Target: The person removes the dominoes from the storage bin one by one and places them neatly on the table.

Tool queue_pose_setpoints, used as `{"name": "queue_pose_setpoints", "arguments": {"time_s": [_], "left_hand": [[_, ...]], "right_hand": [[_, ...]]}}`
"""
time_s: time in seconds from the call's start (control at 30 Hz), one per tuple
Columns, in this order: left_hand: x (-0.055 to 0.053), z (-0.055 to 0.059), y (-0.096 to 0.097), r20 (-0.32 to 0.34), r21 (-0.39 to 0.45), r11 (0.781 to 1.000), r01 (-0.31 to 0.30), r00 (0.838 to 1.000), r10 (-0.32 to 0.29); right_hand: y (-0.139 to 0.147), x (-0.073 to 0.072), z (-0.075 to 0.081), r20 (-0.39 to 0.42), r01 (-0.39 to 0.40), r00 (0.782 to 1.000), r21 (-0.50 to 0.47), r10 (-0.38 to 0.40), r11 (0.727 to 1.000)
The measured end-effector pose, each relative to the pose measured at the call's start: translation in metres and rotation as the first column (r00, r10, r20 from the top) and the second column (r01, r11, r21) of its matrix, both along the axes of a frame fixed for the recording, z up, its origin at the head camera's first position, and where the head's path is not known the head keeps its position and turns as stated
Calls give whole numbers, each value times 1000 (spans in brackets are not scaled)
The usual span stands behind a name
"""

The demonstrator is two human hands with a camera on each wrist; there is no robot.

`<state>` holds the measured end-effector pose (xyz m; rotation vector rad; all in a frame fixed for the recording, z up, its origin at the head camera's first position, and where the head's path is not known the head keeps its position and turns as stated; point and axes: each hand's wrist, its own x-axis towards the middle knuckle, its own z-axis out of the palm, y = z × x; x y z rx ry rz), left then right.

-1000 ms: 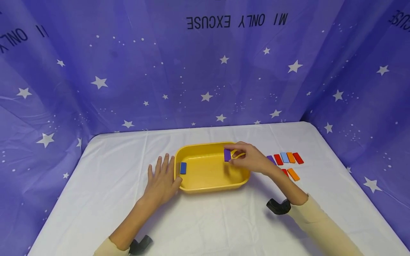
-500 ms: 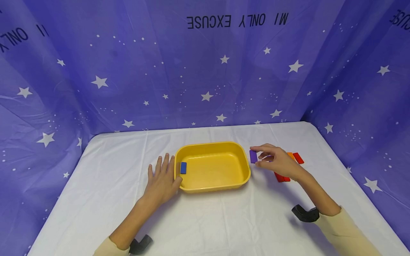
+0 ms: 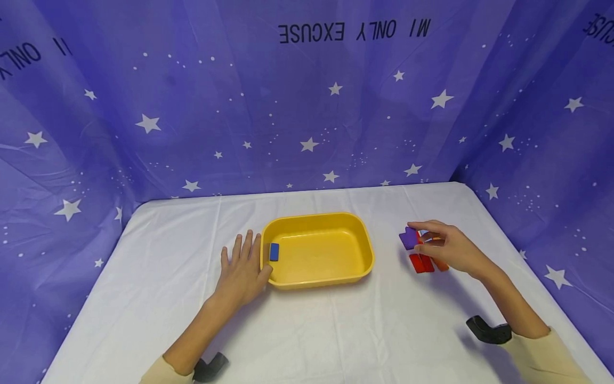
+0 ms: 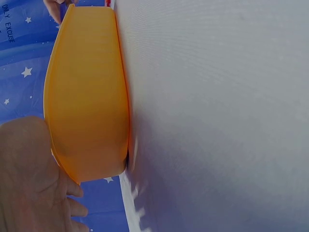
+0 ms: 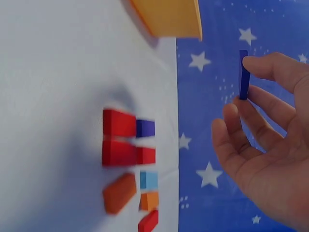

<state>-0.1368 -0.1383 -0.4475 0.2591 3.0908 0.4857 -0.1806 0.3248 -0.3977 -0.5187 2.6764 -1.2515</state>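
My right hand pinches a flat purple block between thumb and fingertips. In the right wrist view the block is held on edge, raised above the table. From the head view it overlaps another purple block lying among the loose blocks. My left hand rests against the left end of a yellow tray, fingers straight and spread, thumb at the rim's front corner. A blue block sits inside the tray by that left end.
Beneath and beside my right hand lie red blocks, orange blocks and a light blue block, in two rows on the white cloth. A purple starry curtain hangs behind the table.
My right hand has carried the purple block out from over the tray, rightward past its rim, to above the loose blocks. My left hand, the tray and the blue block have stayed put.
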Motion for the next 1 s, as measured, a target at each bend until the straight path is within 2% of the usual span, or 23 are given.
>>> {"name": "queue_pose_setpoints", "arguments": {"time_s": [0.2,0.53,0.73,1.0], "left_hand": [[0,-1,0,-3,2,1000,1,1000,-1],[0,-1,-1,-1,-2,1000,0,1000,0],[0,0,-1,-7,0,1000,0,1000,0],[0,0,-1,7,0,1000,1,1000,-1]], "right_hand": [[22,2,-9,-20,27,999,17,-27,999],[57,6,-19,39,57,997,87,-61,995],[78,6,-34,100,92,989,170,-110,981],[97,9,-50,150,71,983,209,-104,975]]}}
